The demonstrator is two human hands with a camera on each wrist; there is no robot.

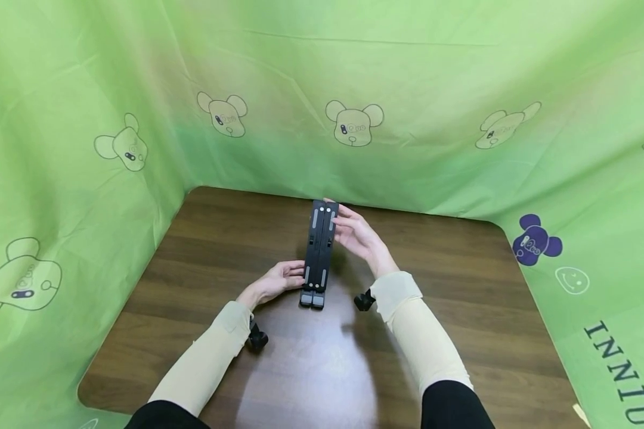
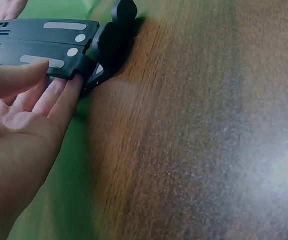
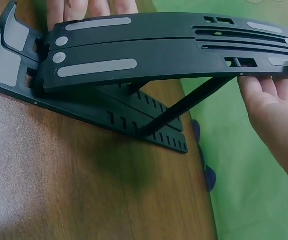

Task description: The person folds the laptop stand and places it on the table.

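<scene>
A black foldable laptop stand (image 1: 318, 250) with grey pads sits lengthwise before me, its two long arms side by side. Its hooked front lips (image 3: 6, 60) point toward me. In the right wrist view the upper arms are raised off the notched base (image 3: 149, 132), with a support strut (image 3: 189, 106) between them. My left hand (image 1: 276, 281) pinches the near end from the left, thumb over a grey pad and fingers beneath. At the raised far end, my right hand (image 1: 358, 234) grips the right edge, its thumb on top and fingers underneath.
The stand is over a brown wood-grain table (image 1: 236, 238) with rounded corners. A green curtain (image 1: 279, 71) printed with mouse heads surrounds the table's back and sides. Small black devices (image 1: 257, 338) are strapped at both wrists.
</scene>
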